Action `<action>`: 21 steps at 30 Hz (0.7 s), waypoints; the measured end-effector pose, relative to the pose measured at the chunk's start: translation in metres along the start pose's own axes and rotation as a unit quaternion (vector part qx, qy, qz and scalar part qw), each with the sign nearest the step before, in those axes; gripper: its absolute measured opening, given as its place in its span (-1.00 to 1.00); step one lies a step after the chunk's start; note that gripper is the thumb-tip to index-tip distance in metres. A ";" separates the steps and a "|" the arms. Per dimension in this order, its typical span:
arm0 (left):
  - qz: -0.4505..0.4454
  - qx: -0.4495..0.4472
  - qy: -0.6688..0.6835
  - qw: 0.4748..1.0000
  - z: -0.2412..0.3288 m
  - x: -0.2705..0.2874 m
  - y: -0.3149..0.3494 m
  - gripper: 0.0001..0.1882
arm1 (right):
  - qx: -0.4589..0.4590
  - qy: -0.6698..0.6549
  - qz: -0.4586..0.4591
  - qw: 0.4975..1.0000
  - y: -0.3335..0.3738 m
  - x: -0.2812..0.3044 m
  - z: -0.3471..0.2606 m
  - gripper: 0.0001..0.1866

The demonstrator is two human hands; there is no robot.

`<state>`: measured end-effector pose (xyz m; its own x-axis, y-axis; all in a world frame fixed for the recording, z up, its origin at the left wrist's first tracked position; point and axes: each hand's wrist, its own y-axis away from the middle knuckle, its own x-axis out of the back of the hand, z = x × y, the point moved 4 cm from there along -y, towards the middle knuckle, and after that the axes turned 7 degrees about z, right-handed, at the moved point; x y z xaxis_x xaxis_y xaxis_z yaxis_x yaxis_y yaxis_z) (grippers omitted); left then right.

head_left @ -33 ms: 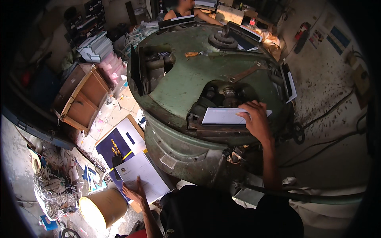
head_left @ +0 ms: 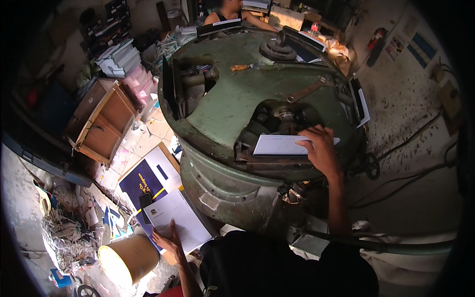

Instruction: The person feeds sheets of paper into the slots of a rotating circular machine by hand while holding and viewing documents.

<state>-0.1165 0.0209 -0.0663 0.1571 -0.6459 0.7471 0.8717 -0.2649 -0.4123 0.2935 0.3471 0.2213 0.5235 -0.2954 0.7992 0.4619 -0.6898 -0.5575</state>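
Note:
My right hand (head_left: 320,148) grips the right end of a thin white block of paper sheets (head_left: 279,145), thumb in front and fingers over its top edge. The block stands in a slot at the near rim of a round green machine (head_left: 222,106), beside an opening that shows dark metal parts. Lower left, my left hand (head_left: 168,240) lies with fingers spread on the edge of a stack of white printed sheets (head_left: 180,215). Beneath and beyond that stack are dark blue and white printed covers (head_left: 142,183), with a black phone (head_left: 145,200) on them.
On the machine top lie a wrench (head_left: 309,90), an orange-handled tool (head_left: 240,68) and a round metal knob (head_left: 278,49). A person (head_left: 230,15) sits behind the machine. At left are a wooden crate (head_left: 106,123), stacked books (head_left: 118,58), a yellowish bucket (head_left: 129,260) and paper scraps.
My right hand and the white block of paper sheets have shifted very slightly to the right. My left hand stays on the stack.

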 end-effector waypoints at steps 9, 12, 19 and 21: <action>-0.001 0.006 0.007 1.000 -0.002 -0.003 -0.002 -0.03 | -0.030 0.011 -0.034 0.999 0.016 0.016 0.035 -0.80; -0.021 0.015 0.002 1.000 -0.002 -0.003 -0.002 -0.07 | -0.055 0.025 -0.047 0.997 0.024 0.023 0.051 -0.77; -0.040 0.099 0.066 0.992 0.001 0.010 -0.019 -0.50 | -0.141 0.070 -0.075 0.985 0.034 0.036 0.070 -0.77; -0.005 0.065 0.145 0.987 0.012 0.027 -0.025 -0.57 | -0.152 0.058 -0.090 0.983 0.034 0.032 0.077 -0.77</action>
<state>-0.1287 0.0183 -0.0296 0.0246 -0.8266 0.5622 0.9277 -0.1907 -0.3210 0.3808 0.3647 0.2103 0.3597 -0.2125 0.9085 0.2944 -0.8981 -0.3266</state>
